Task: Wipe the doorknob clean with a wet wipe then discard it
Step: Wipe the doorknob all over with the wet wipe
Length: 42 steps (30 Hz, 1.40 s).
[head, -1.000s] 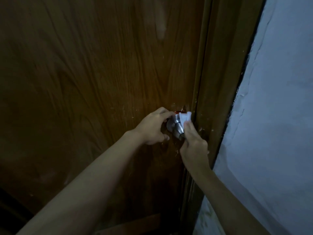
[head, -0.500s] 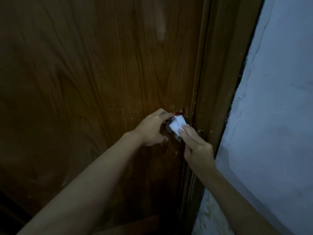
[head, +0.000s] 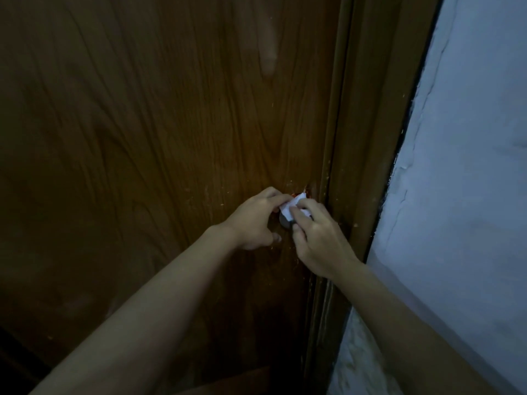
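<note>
Wood-grain door (head: 171, 138) is carrying the metal doorknob (head: 284, 223) close to its right edge, just beside the door frame (head: 365, 138). The right hand (head: 319, 238) is pressing the white wet wipe (head: 293, 208) onto the top front of the doorknob, its grip closed over the wipe with fingertips bearing down. The left hand (head: 256, 220) is steadying from the opposite side, its grip pinching the wipe's upper left edge; whether it is also touching the knob cannot be told. Most of the doorknob is lying hidden beneath both hands, only its lower left rim showing. The knob's axis is projecting out of the door toward the person, directly under the right grip, so the right hand is the nearer one for wiping around it. Wiping is judged as under way; discarding is not yet done.
</note>
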Motion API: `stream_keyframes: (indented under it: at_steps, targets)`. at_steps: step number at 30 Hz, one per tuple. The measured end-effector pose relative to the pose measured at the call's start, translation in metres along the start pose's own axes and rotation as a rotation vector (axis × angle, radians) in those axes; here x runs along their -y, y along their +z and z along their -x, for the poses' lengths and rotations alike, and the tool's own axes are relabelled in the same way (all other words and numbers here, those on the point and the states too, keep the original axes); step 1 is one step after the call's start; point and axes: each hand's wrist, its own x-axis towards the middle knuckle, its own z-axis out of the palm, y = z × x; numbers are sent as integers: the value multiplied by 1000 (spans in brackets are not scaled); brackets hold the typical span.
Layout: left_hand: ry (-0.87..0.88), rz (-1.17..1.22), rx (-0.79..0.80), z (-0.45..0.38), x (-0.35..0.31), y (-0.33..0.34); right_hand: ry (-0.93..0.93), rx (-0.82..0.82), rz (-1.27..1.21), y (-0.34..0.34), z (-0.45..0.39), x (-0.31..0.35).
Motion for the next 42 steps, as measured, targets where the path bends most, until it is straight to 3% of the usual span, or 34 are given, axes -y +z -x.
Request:
stream_keyframes:
  at_steps: [6,14,16,18,21,23,31,42]
  targets:
    - [-4,4,14,-1,-1,-1,346,-148,-241,9,5,11]
    - [-9,-13,12,-1,-1,0,808,-75,-650,5,2,14]
    - [-9,-12,23,-1,-1,0,955,-45,-922,6,1,15]
    - [-9,-12,32,-1,0,-1,1062,-93,-1354,6,1,12]
    - [-2,-20,48,-1,1,-1,1110,-206,-1943,1,1,11]
    - [6,-28,57,0,1,-2,1097,-245,-2131,-3,0,14]
    - [21,-35,62,-1,4,-3,1188,-318,-2369,-2,-8,23]
    - [11,8,42,1,3,0,1240,-330,-2358,-6,4,30]
